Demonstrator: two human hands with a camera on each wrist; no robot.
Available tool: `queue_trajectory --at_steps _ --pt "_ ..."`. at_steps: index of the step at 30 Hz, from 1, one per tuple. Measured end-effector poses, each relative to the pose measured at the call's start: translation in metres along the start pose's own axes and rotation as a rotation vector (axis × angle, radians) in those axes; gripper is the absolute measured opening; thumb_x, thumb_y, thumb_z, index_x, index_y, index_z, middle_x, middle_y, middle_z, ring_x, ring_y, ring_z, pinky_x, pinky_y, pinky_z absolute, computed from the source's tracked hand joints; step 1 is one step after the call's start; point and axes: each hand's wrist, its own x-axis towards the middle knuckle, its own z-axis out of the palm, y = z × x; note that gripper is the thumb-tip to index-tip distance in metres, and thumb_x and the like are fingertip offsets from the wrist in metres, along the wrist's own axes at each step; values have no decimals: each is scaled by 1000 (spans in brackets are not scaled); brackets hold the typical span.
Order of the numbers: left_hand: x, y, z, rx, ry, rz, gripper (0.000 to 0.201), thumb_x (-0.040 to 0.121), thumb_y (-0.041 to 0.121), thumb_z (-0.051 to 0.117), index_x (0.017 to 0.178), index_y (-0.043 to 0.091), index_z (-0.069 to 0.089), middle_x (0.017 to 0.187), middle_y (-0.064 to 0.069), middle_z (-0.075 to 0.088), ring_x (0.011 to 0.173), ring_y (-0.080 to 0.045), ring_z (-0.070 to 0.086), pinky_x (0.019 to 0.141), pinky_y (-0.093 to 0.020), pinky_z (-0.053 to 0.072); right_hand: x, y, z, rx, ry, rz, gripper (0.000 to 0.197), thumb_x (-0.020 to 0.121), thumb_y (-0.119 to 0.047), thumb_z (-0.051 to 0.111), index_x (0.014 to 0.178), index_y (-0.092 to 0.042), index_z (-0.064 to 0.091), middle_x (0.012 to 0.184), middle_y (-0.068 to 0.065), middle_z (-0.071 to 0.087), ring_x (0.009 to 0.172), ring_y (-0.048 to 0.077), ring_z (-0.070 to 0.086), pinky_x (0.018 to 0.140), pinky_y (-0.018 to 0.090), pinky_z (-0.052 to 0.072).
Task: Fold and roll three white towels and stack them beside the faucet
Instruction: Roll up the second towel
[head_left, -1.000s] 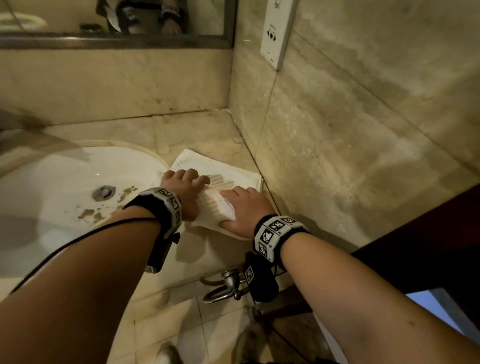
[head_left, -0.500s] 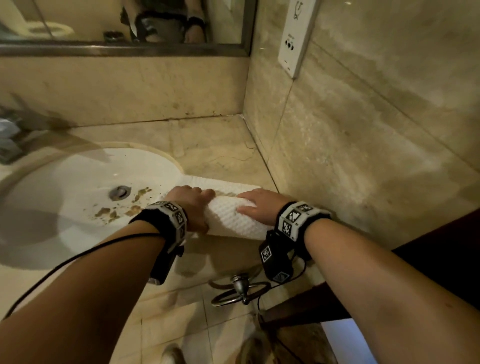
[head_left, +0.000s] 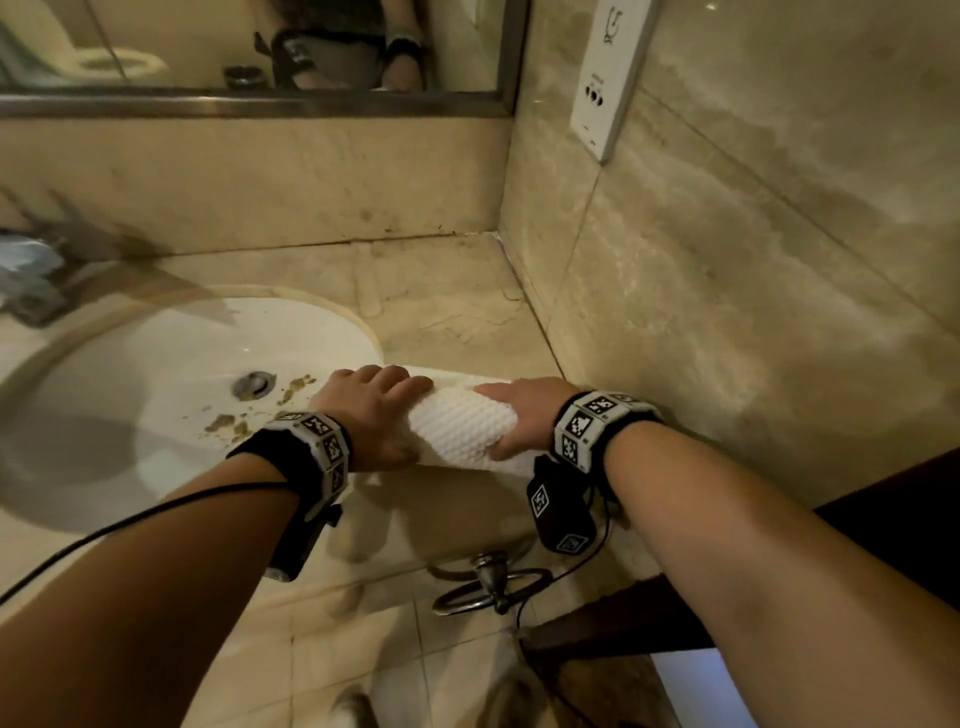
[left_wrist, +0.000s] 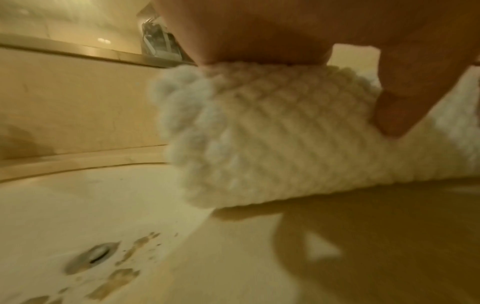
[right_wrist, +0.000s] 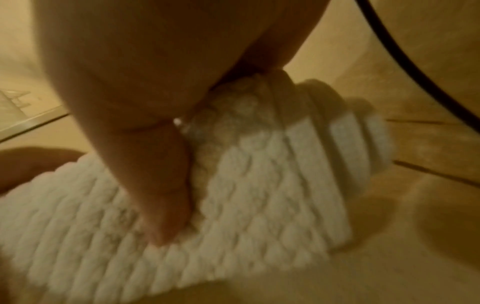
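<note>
A white waffle-weave towel (head_left: 460, 431) lies as a thick roll on the marble counter (head_left: 441, 291), just right of the sink. My left hand (head_left: 376, 402) grips the roll's left end, fingers curled over the top. My right hand (head_left: 524, 408) grips the right end the same way. A thin flat strip of towel shows beyond the fingers. The left wrist view shows the towel's roll (left_wrist: 272, 139) under my palm, thumb (left_wrist: 405, 102) on its near side. The right wrist view shows the towel's layered end (right_wrist: 324, 154). The faucet (head_left: 36, 291) is a blur at far left.
The white sink basin (head_left: 156, 405) holds brown debris near its drain (head_left: 253, 384). A tiled wall with a socket plate (head_left: 608, 78) closes in on the right, a mirror (head_left: 249, 47) behind. A metal towel ring (head_left: 483, 587) hangs below the counter's front edge.
The flat part of the towel has been rolled up away from me, and the roll is thicker. Both hands have moved forward with it, staying on its ends.
</note>
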Motion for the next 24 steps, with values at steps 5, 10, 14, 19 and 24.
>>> queue_trajectory --at_steps 5,10,14,19,24 --pt "-13 -12 5 183 -42 32 100 76 64 58 150 32 -2 154 -2 14 138 -25 26 115 -39 23 8 -1 -9 382 -237 19 69 72 -33 79 134 -25 49 122 -3 58 106 17 56 92 29 46" --pt "1 -9 -6 132 -109 7 94 73 53 65 147 34 12 139 0 41 125 -23 43 107 -35 36 8 -1 -8 308 -222 3 72 75 -45 74 137 -26 43 128 -1 54 120 22 51 94 30 42" --pt "16 -8 -20 -5 -257 -80 88 65 48 70 141 40 25 121 1 56 111 -23 54 93 -35 49 -10 1 -2 -60 124 -98 80 83 -61 54 149 -33 17 147 2 28 134 24 31 111 41 27" --pt "18 -8 -24 -222 -404 -180 83 66 37 74 138 41 32 126 0 55 114 -25 55 92 -37 50 -25 -7 22 -228 155 -64 104 74 -64 61 150 -33 -2 154 4 13 139 26 20 116 43 20" --pt "10 -14 -23 -297 -366 -151 86 67 39 76 140 40 31 132 0 52 119 -24 51 95 -35 46 -12 -20 6 -190 91 -24 97 70 -48 70 147 -33 13 136 7 44 118 29 49 97 39 45"
